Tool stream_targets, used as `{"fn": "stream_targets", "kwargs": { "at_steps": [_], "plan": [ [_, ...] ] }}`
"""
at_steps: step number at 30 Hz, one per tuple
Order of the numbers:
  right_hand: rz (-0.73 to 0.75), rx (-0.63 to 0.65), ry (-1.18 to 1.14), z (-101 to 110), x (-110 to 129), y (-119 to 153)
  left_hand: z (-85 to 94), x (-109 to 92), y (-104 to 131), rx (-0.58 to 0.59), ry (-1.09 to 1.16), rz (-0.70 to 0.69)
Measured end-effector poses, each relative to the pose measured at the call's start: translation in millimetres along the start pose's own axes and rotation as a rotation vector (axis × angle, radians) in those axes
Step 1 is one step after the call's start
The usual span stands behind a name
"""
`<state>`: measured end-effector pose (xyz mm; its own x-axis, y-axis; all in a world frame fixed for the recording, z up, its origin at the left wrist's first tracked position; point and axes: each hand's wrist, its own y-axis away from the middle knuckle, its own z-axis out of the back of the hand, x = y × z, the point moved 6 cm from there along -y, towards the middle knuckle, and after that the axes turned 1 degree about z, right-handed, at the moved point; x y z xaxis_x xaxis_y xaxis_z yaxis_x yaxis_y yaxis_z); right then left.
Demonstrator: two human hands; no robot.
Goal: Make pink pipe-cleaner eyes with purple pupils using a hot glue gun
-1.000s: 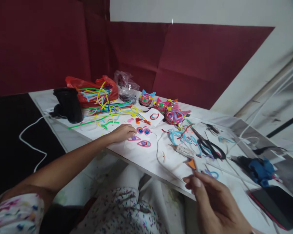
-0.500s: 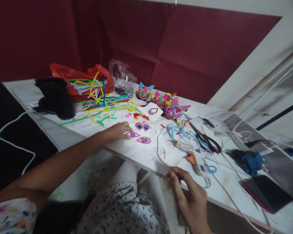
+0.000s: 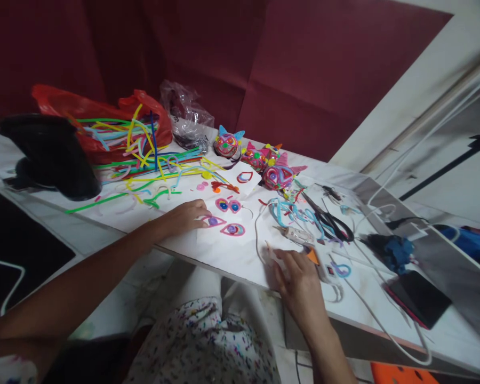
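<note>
My left hand [image 3: 187, 216] lies low on the table with its fingers outstretched, the fingertips at the edge of a pink eye-shaped pipe-cleaner piece [image 3: 213, 221]. Beside that piece is a matching eye shape [image 3: 232, 229] with a purple centre. Just above sits a pair of round pink eyes [image 3: 228, 205] with blue centres. Over the front part of the table, my right hand [image 3: 296, 274] is bent, thumb and forefinger apart. Its fingertips are near a thin orange strip [image 3: 268, 246]; an orange triangle [image 3: 312, 255] shows beside its knuckles. A glue gun [image 3: 298, 234] lies beyond.
Black scissors [image 3: 330, 221] lie among light-blue pipe-cleaner scraps. Decorated balls [image 3: 278, 177] stand at the back. Loose pipe cleaners spill from a red bag [image 3: 162, 120], near a black stand [image 3: 50, 154]. A white cable [image 3: 380, 312] crosses the right side by a dark phone [image 3: 418, 298].
My right hand has moved from the table's front edge up onto the surface, toward the orange strip. My left hand stays at the eye piece. The whole view has shifted slightly.
</note>
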<state>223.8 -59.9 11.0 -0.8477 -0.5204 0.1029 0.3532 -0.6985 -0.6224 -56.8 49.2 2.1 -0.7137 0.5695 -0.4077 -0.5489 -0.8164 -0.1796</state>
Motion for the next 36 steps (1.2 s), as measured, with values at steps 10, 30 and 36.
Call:
{"fn": "stream_targets", "kwargs": {
  "at_steps": [10, 30, 36],
  "plan": [
    [-0.098, 0.163, 0.187, -30.3, -21.0, -24.2, -1.1, 4.4, 1.5, -0.024, 0.059, 0.01],
    [-0.633, 0.078, -0.811, -25.7, -39.3, -31.0, 34.8, -39.1, 23.7, -0.396, 0.11, 0.138],
    [-0.719, 0.017, -1.071, -26.2, -34.8, -33.4, 17.2, -79.0, 12.1, -0.338, 0.233, 0.072]
  ]
}}
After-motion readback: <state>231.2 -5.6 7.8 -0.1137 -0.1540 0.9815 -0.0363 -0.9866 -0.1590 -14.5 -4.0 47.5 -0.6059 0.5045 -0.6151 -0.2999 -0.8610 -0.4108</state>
